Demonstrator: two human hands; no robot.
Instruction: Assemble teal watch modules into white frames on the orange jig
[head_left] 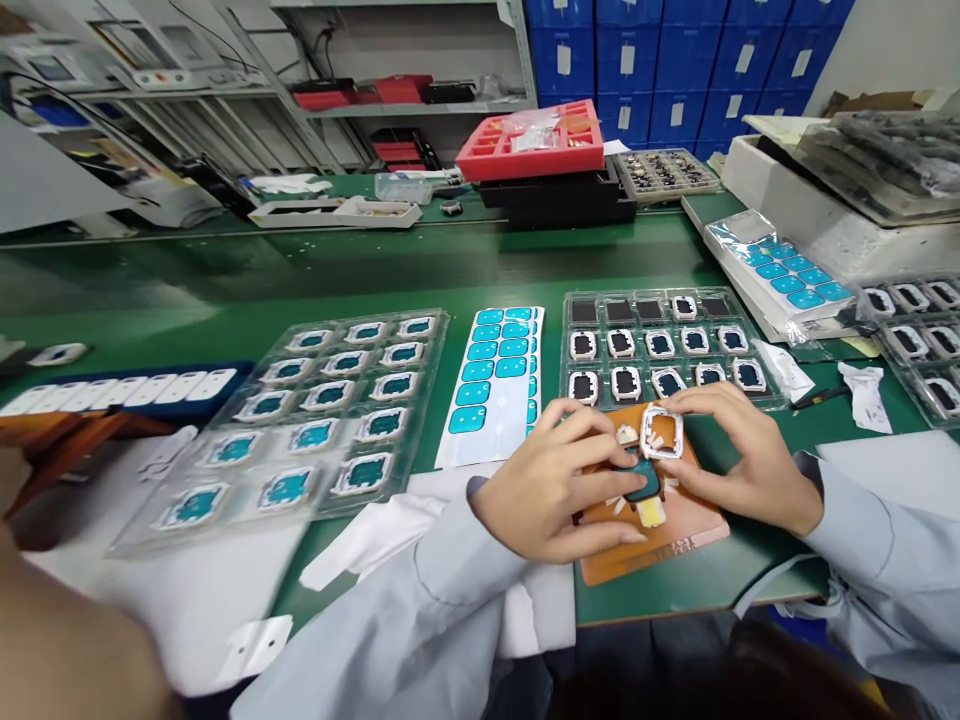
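My right hand pinches a white square frame with rounded corners, like a watch case, between thumb and fingers, tilted up over an orange-brown mat. Beside it, my left hand has its fingertips on a dark teal rounded-square piece, with the thumb lower on the mat. Part of that piece is hidden under the fingers. A small yellow piece and bits of white strip lie on the mat near the fingertips.
Clear trays of white frames stand left and behind my hands, with a sheet of teal stickers between. Another tray is at right. Red and black trays are stacked behind. A blurred person's arm is at lower left.
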